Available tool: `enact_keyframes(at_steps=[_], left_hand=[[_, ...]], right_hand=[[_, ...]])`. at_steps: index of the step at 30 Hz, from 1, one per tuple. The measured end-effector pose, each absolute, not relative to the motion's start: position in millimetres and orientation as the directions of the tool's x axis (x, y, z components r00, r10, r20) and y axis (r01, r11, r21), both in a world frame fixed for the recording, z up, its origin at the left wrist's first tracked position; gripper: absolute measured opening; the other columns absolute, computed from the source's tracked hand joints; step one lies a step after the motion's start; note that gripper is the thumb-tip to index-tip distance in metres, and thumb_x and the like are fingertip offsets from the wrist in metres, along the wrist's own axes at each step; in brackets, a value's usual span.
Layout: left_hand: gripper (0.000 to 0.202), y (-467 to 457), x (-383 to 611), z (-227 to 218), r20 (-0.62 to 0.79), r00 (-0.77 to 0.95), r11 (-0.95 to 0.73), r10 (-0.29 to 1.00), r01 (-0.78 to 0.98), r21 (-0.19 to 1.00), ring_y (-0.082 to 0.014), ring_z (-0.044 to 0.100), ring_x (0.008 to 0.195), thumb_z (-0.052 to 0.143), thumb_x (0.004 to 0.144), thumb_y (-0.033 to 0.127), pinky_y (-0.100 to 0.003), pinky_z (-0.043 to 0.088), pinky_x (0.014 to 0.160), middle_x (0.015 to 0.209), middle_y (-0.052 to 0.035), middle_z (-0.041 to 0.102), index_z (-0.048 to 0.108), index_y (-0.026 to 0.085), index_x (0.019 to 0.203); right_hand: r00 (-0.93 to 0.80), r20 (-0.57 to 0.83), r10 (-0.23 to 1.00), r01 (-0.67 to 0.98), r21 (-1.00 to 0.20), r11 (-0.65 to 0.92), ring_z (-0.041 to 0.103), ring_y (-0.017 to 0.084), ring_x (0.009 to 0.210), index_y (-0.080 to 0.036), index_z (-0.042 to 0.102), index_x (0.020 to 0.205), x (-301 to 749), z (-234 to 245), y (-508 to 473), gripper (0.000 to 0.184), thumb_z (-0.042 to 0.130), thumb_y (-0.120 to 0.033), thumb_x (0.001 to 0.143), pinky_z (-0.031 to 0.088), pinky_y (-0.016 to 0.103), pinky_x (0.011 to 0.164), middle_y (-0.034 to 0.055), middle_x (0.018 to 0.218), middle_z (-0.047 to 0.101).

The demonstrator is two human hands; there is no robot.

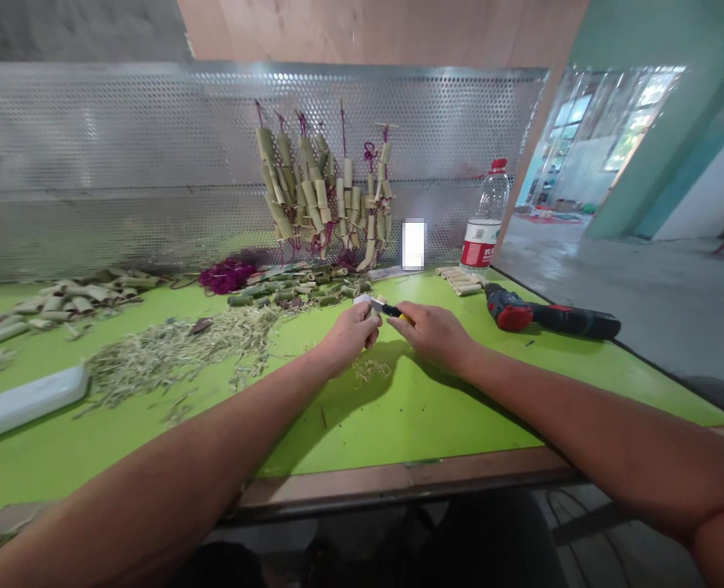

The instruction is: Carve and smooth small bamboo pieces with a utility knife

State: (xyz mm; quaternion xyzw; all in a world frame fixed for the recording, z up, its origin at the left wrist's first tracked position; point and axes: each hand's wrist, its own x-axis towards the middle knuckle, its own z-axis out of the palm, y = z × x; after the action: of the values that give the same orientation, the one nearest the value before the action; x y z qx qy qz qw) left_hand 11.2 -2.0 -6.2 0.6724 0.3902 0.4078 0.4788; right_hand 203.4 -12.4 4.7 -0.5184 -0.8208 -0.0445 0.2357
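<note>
The right hand (434, 331) grips a knife (391, 310); its long axis points leftward and slightly away, toward the small pale piece (360, 300) the left hand (350, 333) clasps.

Metal-bladed knife (391, 310), smooth tabletop (453, 420), perforated metal panel (122, 163), glossy plastic bottle (488, 204)

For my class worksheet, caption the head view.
Right hand holds a knife beside the left hand; strung bamboo hangs behind.

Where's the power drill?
Right side of the head view: the power drill lies on the green tabletop by its right edge, near the red-capped bottle.
</note>
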Motion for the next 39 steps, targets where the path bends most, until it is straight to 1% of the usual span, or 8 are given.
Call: enact_keyframes(at_steps=[5,7,10,16,24,30,36,39], left_hand=[[0.027,-6.9,10.1,-0.8,0.177,0.433,-0.238,0.884,0.091,0.967,-0.0094,0.048,0.057,0.056,0.088,0.030,-0.022,0.041,0.054,0.068,0.0015,0.052,0.057,0.016,0.112],[0.029,-6.4,8.6,0.7,0.168,0.409,-0.206,0.897,0.052,0.977,-0.0101,0.053,0.062,0.056,0.088,0.027,-0.023,0.045,0.058,0.075,-0.0006,0.056,0.056,0.017,0.115],[0.025,-2.1,4.9,0.2,0.132,0.353,-0.136,0.926,-0.015,0.991,-0.0083,0.053,0.058,0.055,0.089,0.027,-0.021,0.045,0.055,0.081,-0.0015,0.058,0.056,0.018,0.112],[0.019,1.6,3.9,0.0,0.088,0.369,-0.056,0.925,-0.098,0.994,-0.0051,0.043,0.046,0.052,0.090,0.027,-0.018,0.031,0.042,0.078,-0.0003,0.058,0.054,0.018,0.107],[0.014,-0.8,6.4,-2.5,0.121,0.470,-0.037,0.874,-0.184,0.982,-0.0045,0.038,0.048,0.054,0.090,0.029,-0.017,0.030,0.044,0.069,0.0037,0.046,0.054,0.019,0.098],[0.032,-9.2,6.7,2.6,0.137,0.559,-0.029,0.818,-0.197,0.980,-0.0055,0.041,0.053,0.057,0.090,0.029,-0.019,0.035,0.049,0.072,0.0036,0.047,0.050,0.019,0.119],[0.026,0.3,6.3,-8.4,0.183,0.427,-0.105,0.885,-0.201,0.974,-0.0055,0.042,0.049,0.058,0.089,0.043,-0.019,0.034,0.046,0.068,0.0040,0.050,0.051,0.019,0.099],[0.028,-0.2,5.4,-4.6,0.266,0.351,-0.221,0.898,-0.164,0.961,-0.0044,0.043,0.048,0.070,0.081,0.037,-0.019,0.034,0.044,0.073,0.0020,0.056,0.056,0.016,0.093]], right_hand=[[-0.127,0.366,0.922,0.906,-0.336,0.258,0.049,0.017,0.062,-0.017,0.063,0.089,228.2,3.5,14.6,0.041,0.037,-0.049,0.096,0.025,0.027,0.056,0.0080,0.075,0.063],[-0.124,0.392,0.912,0.886,-0.370,0.279,0.049,0.017,0.063,-0.018,0.061,0.088,231.0,1.8,18.5,0.040,0.038,-0.049,0.096,0.025,0.026,0.056,0.0067,0.074,0.062],[-0.197,0.432,0.880,0.839,-0.389,0.379,0.049,0.016,0.063,-0.018,0.060,0.091,223.6,-1.3,14.1,0.041,0.037,-0.052,0.096,0.025,0.026,0.056,0.0042,0.071,0.060],[-0.293,0.468,0.834,0.791,-0.371,0.486,0.050,0.016,0.064,-0.019,0.058,0.099,207.6,-3.4,-1.0,0.041,0.038,-0.055,0.096,0.024,0.025,0.056,0.0026,0.072,0.060],[-0.357,0.468,0.808,0.809,-0.278,0.519,0.048,0.015,0.062,-0.020,0.059,0.096,207.5,-0.8,-4.6,0.041,0.037,-0.054,0.096,0.022,0.025,0.055,0.0023,0.072,0.060],[-0.152,0.430,0.890,0.871,-0.368,0.326,0.049,0.017,0.063,-0.019,0.060,0.094,222.7,-1.9,7.4,0.040,0.035,-0.051,0.096,0.025,0.026,0.055,0.0044,0.073,0.061],[-0.159,0.449,0.879,0.803,-0.460,0.380,0.051,0.018,0.067,-0.019,0.054,0.110,222.3,-7.4,6.7,0.045,0.056,-0.054,0.083,0.032,0.027,0.059,0.0031,0.081,0.061],[-0.153,0.539,0.828,0.683,-0.548,0.483,0.050,0.017,0.070,-0.018,0.056,0.100,225.5,-3.9,4.4,0.034,0.055,-0.048,0.085,0.037,0.028,0.063,0.0030,0.080,0.059]])
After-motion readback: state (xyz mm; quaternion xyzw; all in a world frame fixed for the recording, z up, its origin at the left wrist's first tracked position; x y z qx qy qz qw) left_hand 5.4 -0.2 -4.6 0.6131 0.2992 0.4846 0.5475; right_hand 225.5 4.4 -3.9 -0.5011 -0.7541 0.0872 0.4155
